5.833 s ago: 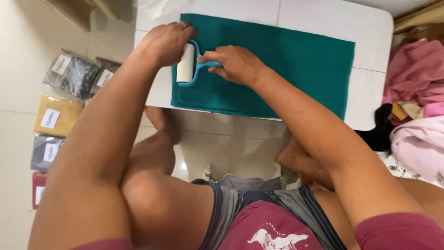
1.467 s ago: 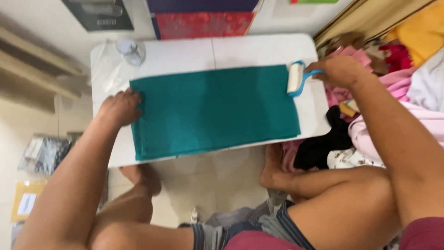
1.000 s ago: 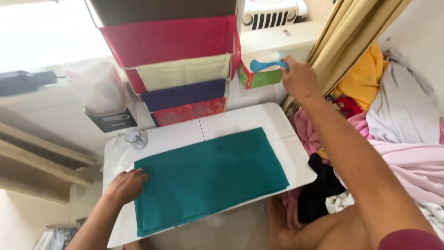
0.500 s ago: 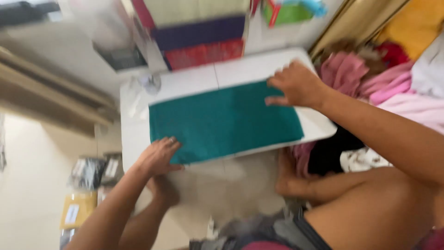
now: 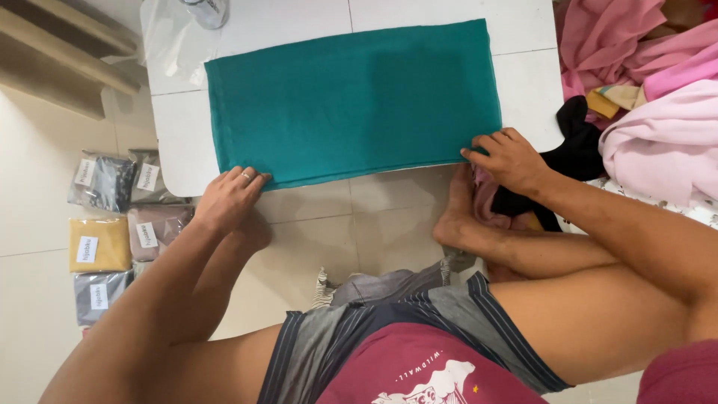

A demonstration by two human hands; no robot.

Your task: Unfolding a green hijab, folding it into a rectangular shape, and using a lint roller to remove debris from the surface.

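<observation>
Flat rectangle of teal woven cloth (image 5: 351,101) spread smooth across low white table (image 5: 527,82), near edge pinched at both corners by left hand (image 5: 228,196) and right hand (image 5: 508,158). Heap of pink garments (image 5: 658,112) beside right edge; bagged fabric packets (image 5: 112,224) on tiled floor left.

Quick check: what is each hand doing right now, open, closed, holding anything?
Left hand: fingers on the near left edge of the teal cloth, grip unclear.
Right hand: fingers on its near right corner, grip unclear.
</observation>
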